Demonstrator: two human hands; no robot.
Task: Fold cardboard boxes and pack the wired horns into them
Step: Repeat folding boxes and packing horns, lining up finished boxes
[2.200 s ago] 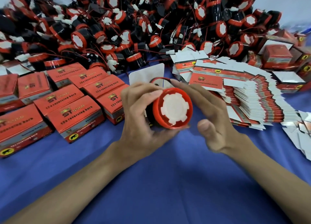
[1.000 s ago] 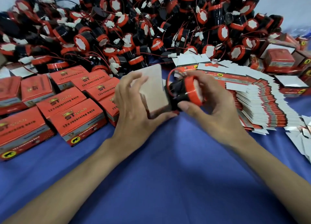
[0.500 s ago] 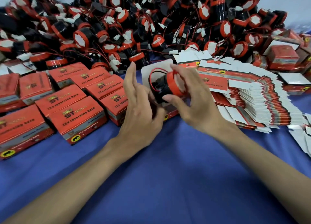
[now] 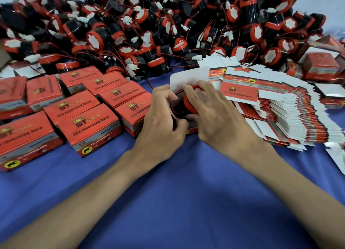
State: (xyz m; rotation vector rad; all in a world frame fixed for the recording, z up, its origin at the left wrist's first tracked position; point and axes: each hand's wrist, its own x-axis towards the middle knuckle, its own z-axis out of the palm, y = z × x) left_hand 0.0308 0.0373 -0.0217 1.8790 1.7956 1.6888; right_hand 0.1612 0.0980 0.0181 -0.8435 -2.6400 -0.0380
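Note:
An open red cardboard box [image 4: 188, 78] stands on the blue cloth at the centre, its white lid flap raised behind. A black horn with a red rim [image 4: 186, 103] sits partly inside the box mouth. My right hand [image 4: 211, 116] grips the horn from above, fingers curled over its red rim. My left hand [image 4: 162, 118] holds the box's left side, fingers curled at the opening beside the horn. Most of the box body is hidden by both hands.
Closed red boxes [image 4: 89, 125] lie in rows on the left. A fanned stack of flat box blanks [image 4: 280, 114] lies to the right. A big heap of wired horns [image 4: 168, 24] fills the back. More boxes [image 4: 321, 65] sit at far right. Blue cloth [image 4: 177, 192] spreads in front.
My right hand has carried the horn from beside the box down into its mouth. My left hand has closed in on the box's left side.

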